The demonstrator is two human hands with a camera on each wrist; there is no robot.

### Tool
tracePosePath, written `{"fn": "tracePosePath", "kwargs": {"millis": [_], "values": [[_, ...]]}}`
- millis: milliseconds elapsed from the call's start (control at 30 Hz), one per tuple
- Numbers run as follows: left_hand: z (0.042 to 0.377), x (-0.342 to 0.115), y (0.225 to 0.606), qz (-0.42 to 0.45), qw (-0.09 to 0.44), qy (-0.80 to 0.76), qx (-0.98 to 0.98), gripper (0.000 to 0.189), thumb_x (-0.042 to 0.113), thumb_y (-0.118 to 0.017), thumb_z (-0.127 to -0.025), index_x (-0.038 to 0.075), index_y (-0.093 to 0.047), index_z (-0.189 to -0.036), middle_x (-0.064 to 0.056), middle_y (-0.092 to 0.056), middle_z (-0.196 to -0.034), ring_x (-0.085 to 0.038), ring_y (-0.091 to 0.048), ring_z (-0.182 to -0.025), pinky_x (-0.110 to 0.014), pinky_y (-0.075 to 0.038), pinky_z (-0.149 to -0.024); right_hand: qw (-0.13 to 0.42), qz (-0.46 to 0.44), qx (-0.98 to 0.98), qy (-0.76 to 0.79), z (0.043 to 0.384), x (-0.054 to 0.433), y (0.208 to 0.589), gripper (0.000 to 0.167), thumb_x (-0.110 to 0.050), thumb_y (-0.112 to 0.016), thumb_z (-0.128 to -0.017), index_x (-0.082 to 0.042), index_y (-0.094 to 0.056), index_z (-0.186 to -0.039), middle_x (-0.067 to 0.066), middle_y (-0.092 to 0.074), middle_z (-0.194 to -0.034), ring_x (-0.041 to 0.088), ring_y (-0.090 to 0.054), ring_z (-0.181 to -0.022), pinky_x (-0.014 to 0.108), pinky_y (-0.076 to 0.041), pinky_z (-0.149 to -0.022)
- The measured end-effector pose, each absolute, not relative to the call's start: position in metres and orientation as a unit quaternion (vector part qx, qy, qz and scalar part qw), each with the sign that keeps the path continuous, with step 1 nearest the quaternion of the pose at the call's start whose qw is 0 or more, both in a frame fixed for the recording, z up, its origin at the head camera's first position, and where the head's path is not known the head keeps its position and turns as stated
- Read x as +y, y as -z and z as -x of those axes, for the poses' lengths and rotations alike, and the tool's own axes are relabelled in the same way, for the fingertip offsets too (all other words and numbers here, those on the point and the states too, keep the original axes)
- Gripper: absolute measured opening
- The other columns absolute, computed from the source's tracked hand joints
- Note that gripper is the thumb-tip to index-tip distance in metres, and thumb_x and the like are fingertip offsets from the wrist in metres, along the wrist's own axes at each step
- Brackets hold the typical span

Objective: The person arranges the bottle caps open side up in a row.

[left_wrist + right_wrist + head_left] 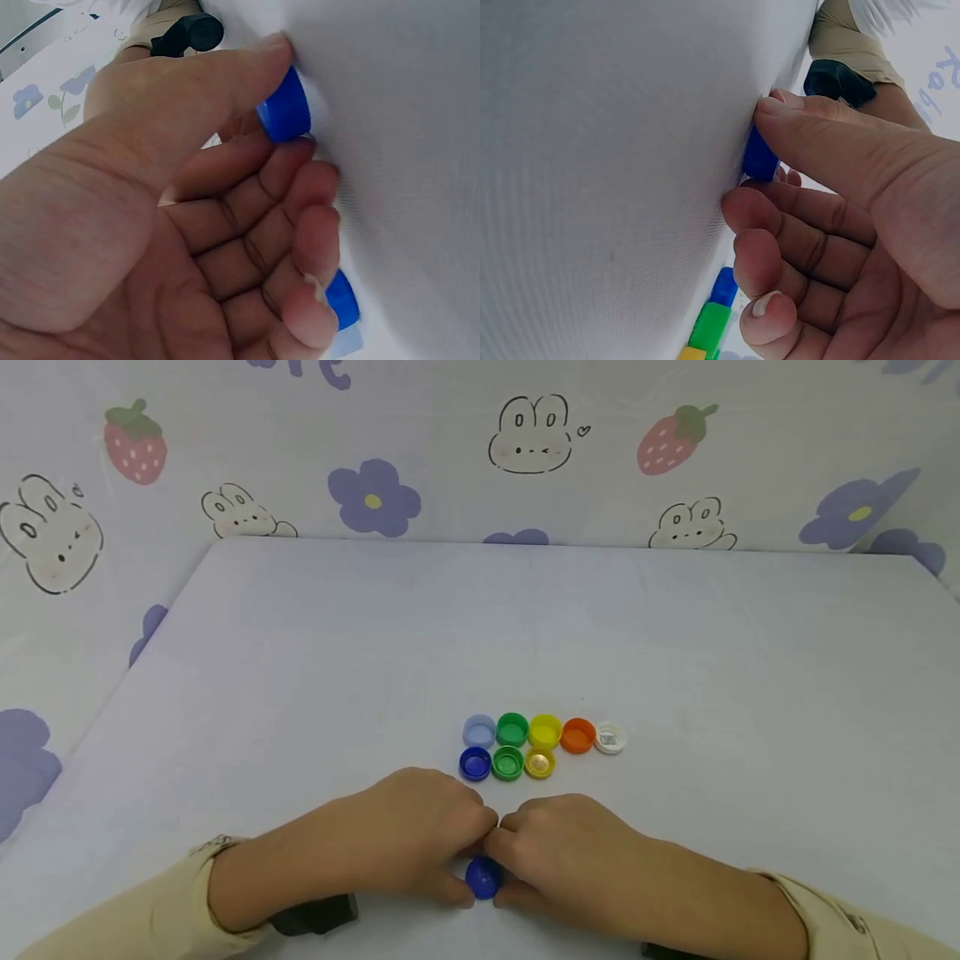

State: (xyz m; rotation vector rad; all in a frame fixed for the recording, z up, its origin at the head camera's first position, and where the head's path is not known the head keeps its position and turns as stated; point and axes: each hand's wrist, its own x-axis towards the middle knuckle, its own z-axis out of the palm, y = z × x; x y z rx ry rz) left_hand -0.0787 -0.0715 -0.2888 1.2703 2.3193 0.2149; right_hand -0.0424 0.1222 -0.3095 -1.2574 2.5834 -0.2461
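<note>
Between the two hands a blue bottle cap (483,878) sits on the white table, closed top upward in the head view. My left hand (408,835) pinches it from the left between thumb and index finger. From the other side my right hand (562,852) pinches the same cap, thumb near the front and index finger behind. The left wrist view shows the cap (286,111) at the thumb and index fingertip, the other fingers bent. In the right wrist view the cap (760,156) is partly hidden behind the thumb.
Beyond the hands, bottle caps stand in two touching rows, hollow side up. The back row has light blue (479,732), green (512,729), yellow (544,732), orange (578,736) and white (611,738) caps. In front are dark blue (476,764), green (508,763) and yellow (540,764) ones.
</note>
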Motion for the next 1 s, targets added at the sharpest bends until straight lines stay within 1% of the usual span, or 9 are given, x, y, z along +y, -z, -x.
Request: {"fn": "tracePosePath", "kwargs": {"millis": [133,333,633,867,1000], "values": [[0.080,-0.071,0.289,-0.465,0.244,-0.084,0.847,0.035,0.035,-0.089,-0.079,0.019,-0.058,-0.079,0.011,-0.050,-0.065,-0.006,-0.042,-0.060,-0.023,-0.034,-0.054,0.138,0.426,0.891,0.082,0.043,0.121,0.308,0.023,-0.035,-0.084,-0.087,-0.016,-0.072,-0.094,-0.012,-0.057,-0.070,0.002,-0.047,-0.061,0.020,-0.040,-0.054],[0.080,-0.070,0.290,-0.463,0.249,-0.092,0.845,0.033,0.033,-0.089,-0.079,0.018,-0.059,-0.081,0.011,-0.051,-0.066,-0.006,-0.043,-0.060,-0.023,-0.035,-0.055,0.151,0.421,0.891,0.079,0.043,0.121,0.308,0.024,-0.035,-0.083,-0.087,-0.015,-0.073,-0.097,-0.012,-0.058,-0.070,0.002,-0.048,-0.061,0.020,-0.041,-0.054],[0.081,-0.069,0.291,-0.442,0.266,-0.131,0.846,0.027,0.024,-0.087,-0.078,0.017,-0.061,-0.082,0.010,-0.051,-0.062,-0.005,-0.043,-0.057,-0.023,-0.032,-0.053,0.150,0.408,0.893,0.116,0.043,0.123,0.308,0.023,-0.031,-0.084,-0.087,-0.014,-0.073,-0.098,-0.011,-0.064,-0.076,0.002,-0.051,-0.064,0.021,-0.045,-0.059],[0.086,-0.074,0.288,-0.411,0.303,-0.192,0.839,0.024,0.018,-0.085,-0.079,0.016,-0.062,-0.086,0.010,-0.057,-0.070,-0.005,-0.051,-0.063,-0.022,-0.044,-0.058,0.148,0.398,0.887,0.179,0.045,0.128,0.301,0.021,-0.026,-0.082,-0.090,-0.016,-0.070,-0.103,-0.012,-0.067,-0.084,-0.001,-0.056,-0.072,0.021,-0.049,-0.067],[0.087,-0.077,0.283,-0.399,0.305,-0.220,0.836,0.022,0.014,-0.083,-0.080,0.017,-0.061,-0.086,0.008,-0.059,-0.072,-0.006,-0.053,-0.065,-0.023,-0.045,-0.059,0.133,0.401,0.884,0.201,0.045,0.129,0.296,0.023,-0.022,-0.082,-0.089,-0.018,-0.067,-0.106,-0.012,-0.068,-0.089,-0.003,-0.058,-0.077,0.021,-0.049,-0.068]]}}
